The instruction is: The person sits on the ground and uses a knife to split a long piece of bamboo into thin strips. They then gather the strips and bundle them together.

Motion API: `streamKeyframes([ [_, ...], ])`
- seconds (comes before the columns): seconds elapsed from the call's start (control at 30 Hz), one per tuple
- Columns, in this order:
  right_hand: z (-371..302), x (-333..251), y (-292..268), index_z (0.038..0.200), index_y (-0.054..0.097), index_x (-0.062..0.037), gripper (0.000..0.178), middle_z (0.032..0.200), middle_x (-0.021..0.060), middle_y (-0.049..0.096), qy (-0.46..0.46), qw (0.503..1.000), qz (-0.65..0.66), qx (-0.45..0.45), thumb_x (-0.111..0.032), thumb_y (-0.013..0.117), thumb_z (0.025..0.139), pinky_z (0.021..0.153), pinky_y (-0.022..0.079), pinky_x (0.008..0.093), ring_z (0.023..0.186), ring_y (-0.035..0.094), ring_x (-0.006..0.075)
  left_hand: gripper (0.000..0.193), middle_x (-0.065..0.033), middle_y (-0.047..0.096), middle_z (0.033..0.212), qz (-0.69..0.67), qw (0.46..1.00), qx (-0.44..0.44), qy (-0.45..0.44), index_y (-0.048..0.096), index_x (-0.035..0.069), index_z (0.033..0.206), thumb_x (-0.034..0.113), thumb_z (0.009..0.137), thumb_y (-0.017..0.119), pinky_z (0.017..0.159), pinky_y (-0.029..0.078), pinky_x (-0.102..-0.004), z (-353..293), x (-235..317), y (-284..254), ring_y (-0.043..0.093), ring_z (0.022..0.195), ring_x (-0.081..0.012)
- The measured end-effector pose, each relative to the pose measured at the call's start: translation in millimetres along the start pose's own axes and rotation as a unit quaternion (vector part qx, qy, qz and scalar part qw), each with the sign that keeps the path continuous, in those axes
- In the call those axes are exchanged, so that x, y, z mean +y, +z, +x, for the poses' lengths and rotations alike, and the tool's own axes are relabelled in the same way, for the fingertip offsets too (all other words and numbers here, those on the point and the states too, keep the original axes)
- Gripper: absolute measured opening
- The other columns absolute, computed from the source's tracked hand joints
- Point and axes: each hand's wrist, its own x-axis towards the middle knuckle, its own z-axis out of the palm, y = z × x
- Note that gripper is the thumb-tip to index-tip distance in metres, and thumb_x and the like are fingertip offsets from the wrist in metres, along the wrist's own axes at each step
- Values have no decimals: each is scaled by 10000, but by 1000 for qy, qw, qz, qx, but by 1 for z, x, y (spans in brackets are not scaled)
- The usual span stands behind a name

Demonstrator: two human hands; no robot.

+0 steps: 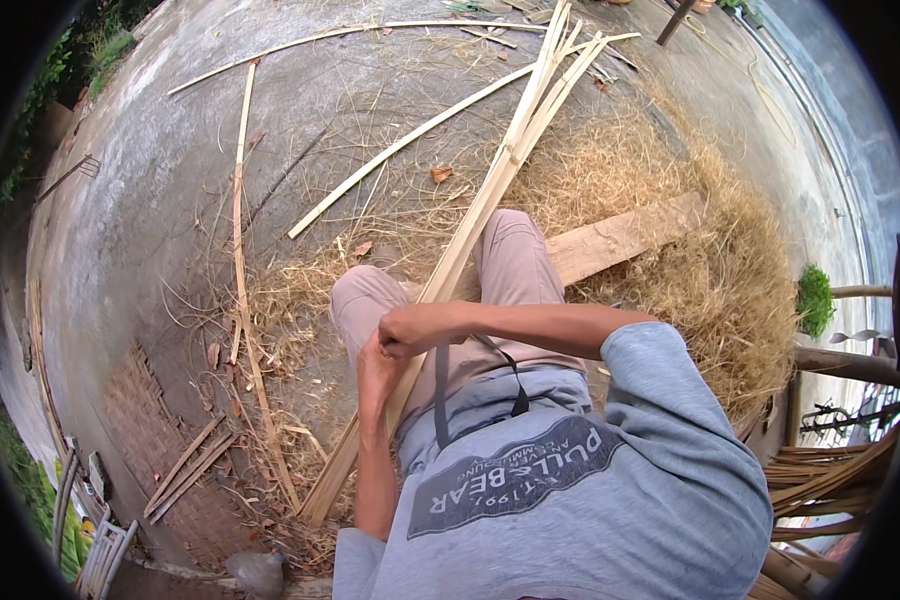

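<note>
A bundle of long pale bamboo strips (490, 190) runs from the top of the view down across my lap to the ground at lower left. My right hand (410, 330) reaches across my body and is closed on the strips above my left knee. My left hand (375, 375) sits just below it, fingers wrapped around the same strips. Both hands touch each other. I sit with knees bent, in beige trousers and a grey sweatshirt.
A wooden plank (625, 240) lies under my right leg on a heap of dry shavings (710, 270). Loose bamboo strips (240, 230) are scattered over the concrete floor. More curved strips (830, 480) are stacked at the right. Several short strips (185, 465) lie at lower left.
</note>
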Motion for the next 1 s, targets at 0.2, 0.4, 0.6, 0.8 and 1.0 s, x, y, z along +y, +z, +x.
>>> streamKeyframes([
  [0.2, 52, 67, 14, 776, 699, -19, 185, 805, 197, 710, 127, 946, -216, 203, -180, 643, 848, 645, 554, 466, 767, 709, 354, 698, -107, 712, 955, 20, 998, 59, 7, 524, 5, 1371, 128, 770, 857, 790, 548, -310, -3, -7, 4, 677, 876, -174],
  [0.4, -34, 35, -8, 824, 691, 1, 99, 879, 241, 678, 128, 952, -160, 227, -71, 625, 841, 670, 558, 484, 801, 699, 411, 657, -97, 701, 932, 1, 999, 43, -5, 561, 73, 1374, 126, 784, 846, 765, 549, -300, -6, 6, -3, 676, 863, -158],
  [0.6, -51, 50, 28, 774, 645, 46, 129, 745, 264, 648, 93, 952, -22, 290, -75, 621, 810, 712, 524, 519, 782, 654, 471, 536, -94, 721, 929, -4, 997, 57, 46, 651, 71, 1302, 115, 799, 833, 731, 553, -296, -6, 7, 1, 679, 838, -145],
  [0.8, -73, 51, 17, 1010, 768, 14, 215, 863, 246, 740, 219, 921, 248, 207, -104, 707, 840, 719, 569, 420, 774, 745, 318, 500, -89, 733, 884, 19, 999, 32, 22, 678, 75, 1308, 130, 830, 815, 735, 552, -303, -7, 9, -2, 684, 805, -149],
  [1.0, -79, 67, 38, 983, 751, 39, 215, 768, 168, 740, 157, 951, 126, 234, -155, 714, 901, 682, 582, 350, 712, 732, 199, 505, -104, 754, 915, 9, 999, 38, 12, 676, 83, 1337, 134, 849, 797, 754, 553, -310, -6, 10, 0, 689, 825, -144],
])
